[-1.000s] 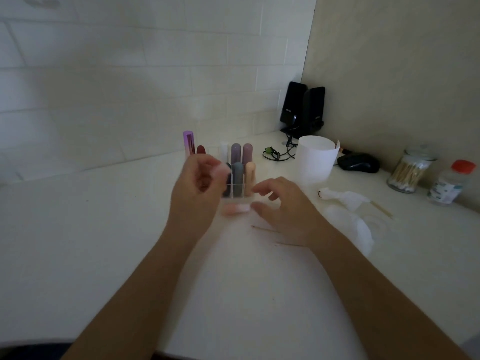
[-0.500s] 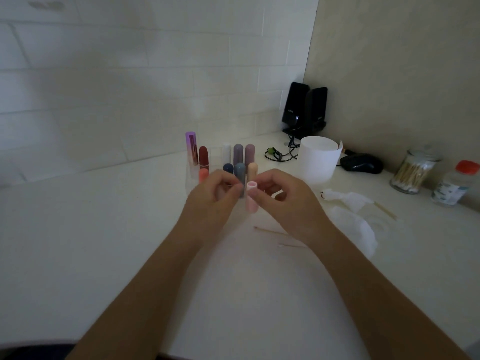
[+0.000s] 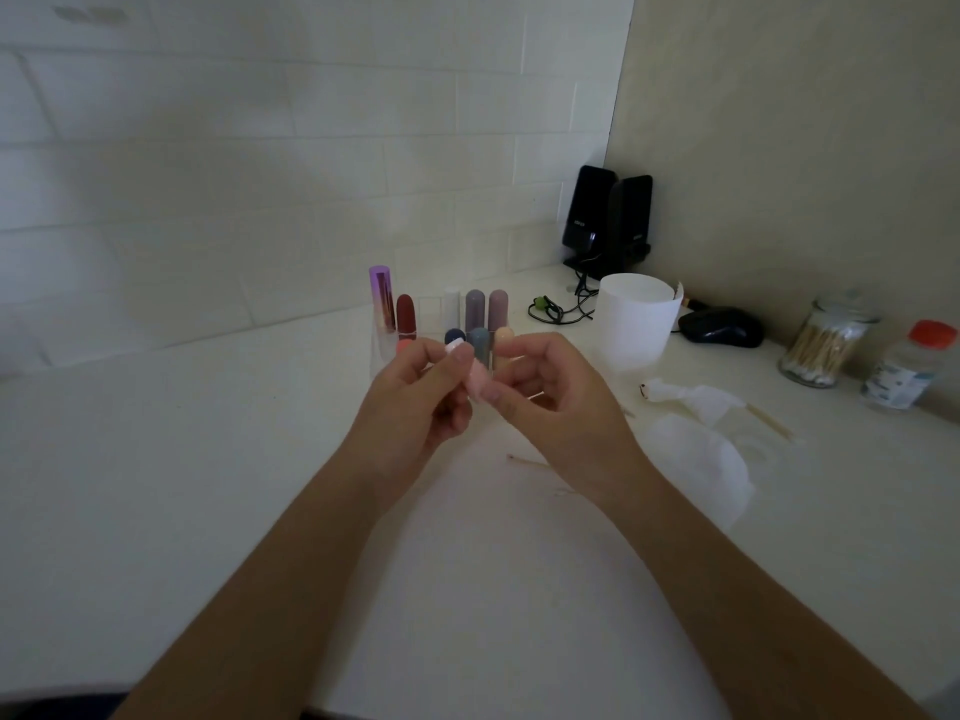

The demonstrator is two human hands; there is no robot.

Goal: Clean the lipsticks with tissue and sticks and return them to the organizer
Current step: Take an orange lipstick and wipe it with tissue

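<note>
A person's left hand (image 3: pixel 415 402) and right hand (image 3: pixel 550 402) meet over a white table (image 3: pixel 208 459), sharing one pink lipstick (image 3: pixel 475 379) between them. The tube tilts, its top leaning toward 11 o'clock. The left hand's fingers curl round the upper part, while the right hand's thumb and curled fingers pinch the lower end.

Directly at 12 o'clock from the hands stands the clear organizer (image 3: pixel 429 317), partly hidden behind the fingers. Upright in it are a tall purple lipstick (image 3: pixel 382 298), a dark red one (image 3: pixel 405 314), a white one (image 3: pixel 452 306) and several in grey, mauve, navy and peach.

At 3 o'clock from the right hand lies crumpled tissue (image 3: pixel 696 449) with a second twisted piece (image 3: pixel 670 394) just beyond it. A thin stick (image 3: pixel 527 461) rests on the table at 6 o'clock, below the right hand.

Farther out toward 2 o'clock sit a white cup (image 3: pixel 636 324), a dark computer mouse (image 3: pixel 719 327), a glass jar of cotton swabs (image 3: pixel 823 345) and a red-capped bottle (image 3: pixel 909 371). Two black speakers (image 3: pixel 608 220) fill the corner at 1 o'clock.
</note>
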